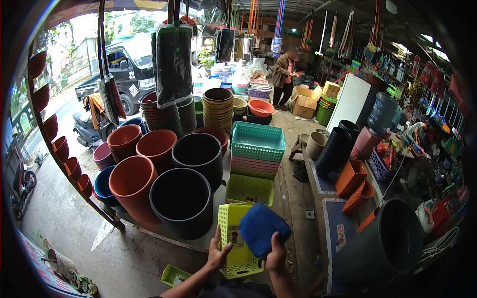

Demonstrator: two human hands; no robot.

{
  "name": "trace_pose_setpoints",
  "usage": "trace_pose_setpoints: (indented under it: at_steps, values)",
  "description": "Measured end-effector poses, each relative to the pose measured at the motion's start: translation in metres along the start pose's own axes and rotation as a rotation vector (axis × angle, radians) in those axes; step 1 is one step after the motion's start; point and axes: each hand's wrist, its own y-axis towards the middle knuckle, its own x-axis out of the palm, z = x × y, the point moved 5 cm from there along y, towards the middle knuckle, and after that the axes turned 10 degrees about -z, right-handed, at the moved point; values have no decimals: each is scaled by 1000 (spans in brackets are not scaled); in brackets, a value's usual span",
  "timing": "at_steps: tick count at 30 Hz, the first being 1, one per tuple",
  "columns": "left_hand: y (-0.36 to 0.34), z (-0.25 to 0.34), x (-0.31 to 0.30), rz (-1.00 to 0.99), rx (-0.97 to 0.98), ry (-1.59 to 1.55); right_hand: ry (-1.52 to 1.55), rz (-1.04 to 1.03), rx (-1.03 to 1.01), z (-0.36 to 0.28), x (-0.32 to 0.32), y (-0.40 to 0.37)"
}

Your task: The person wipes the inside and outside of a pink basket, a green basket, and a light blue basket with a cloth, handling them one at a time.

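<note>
My left hand [217, 253] grips the left side of a yellow-green perforated plastic basket [230, 223], which is tilted with its opening facing right. A folded blue cloth [263, 229] is in my right hand [276, 256], with the thumb pressed on its lower right part. The cloth covers part of the basket's right side. Just beyond stands a stack of baskets, with a yellow-green one [250, 189] low at the front and turquoise ones [258, 140] on top. Another yellow-green basket [175, 275] lies on the ground at the lower left.
Black pots [181, 203] and terracotta pots [133, 184] crowd the left. A large dark bin [380, 248] and orange baskets [351, 179] stand on the right. A person [284, 77] stands in the back near a cardboard box [304, 102]; another person [416, 133] is at the right.
</note>
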Motion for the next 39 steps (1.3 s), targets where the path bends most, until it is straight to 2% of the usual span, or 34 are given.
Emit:
trace_pose_setpoints:
  at_steps: [1, 3, 4, 5, 7, 8, 9, 11, 15, 17, 19, 24, 26, 27, 29, 30, 31, 32, 33, 35, 37, 39]
  values:
    - [1, -3, -4, -8, -46, -22, -1, -1, 0, -6, 0, 4]
    - [6, 0, -4, -33, -45, 10, -1194, -199, -788, -52, 36, -3]
    - [8, 4, -2, -56, -44, 42, -1501, -306, -819, -45, 34, 0]
    - [11, 9, 4, -61, -46, 43, -1502, -301, -817, -45, 34, 6]
    - [15, 53, 27, -115, 59, -139, -1728, -546, -593, -28, 39, 26]
    - [10, 63, 33, -155, -90, -201, -1927, -486, -631, -20, 31, 35]
    - [11, 68, 34, -159, -83, -197, -1927, -480, -639, -17, 21, 44]
    - [14, 78, 37, -207, -22, -48, -1917, -505, -382, -11, 0, 63]
    - [16, 75, 30, -137, 20, 57, -2043, -420, -411, -2, -14, 56]
    - [15, 64, 19, -135, 37, 171, -2246, -385, -290, 13, -30, 54]
    - [11, 63, 17, -125, -48, 335, -2241, -406, -233, 22, -33, 43]
    - [11, 62, 12, -85, -27, 334, -2176, -509, -105, 52, -40, 12]
    - [14, 57, 7, -37, 29, 310, -2011, -690, -44, 67, -38, -4]
    - [18, 56, 7, -40, 26, 310, -2009, -687, -39, 65, -33, -9]
    - [26, 62, 3, 39, 141, 100, -1721, -862, 1, 66, -17, -26]
    - [29, 70, 3, 13, 160, 11, -1718, -861, 6, 73, -19, -31]
    - [32, 76, 3, 12, 157, 12, -1445, -787, 167, 83, -26, -36]
    - [34, 79, 2, 19, 139, -119, -1169, -707, 313, 91, -34, -39]
    - [35, 81, 3, 28, 121, -250, -1168, -708, 316, 85, -31, -43]
    - [35, 82, 0, 22, 79, -264, -1267, -707, -102, 44, -4, -53]
    - [39, 68, -1, -19, 9, -483, -1366, -706, -156, 23, 15, -57]
    - [37, 42, -2, -35, -26, -497, -1466, -699, -211, 17, 19, -59]
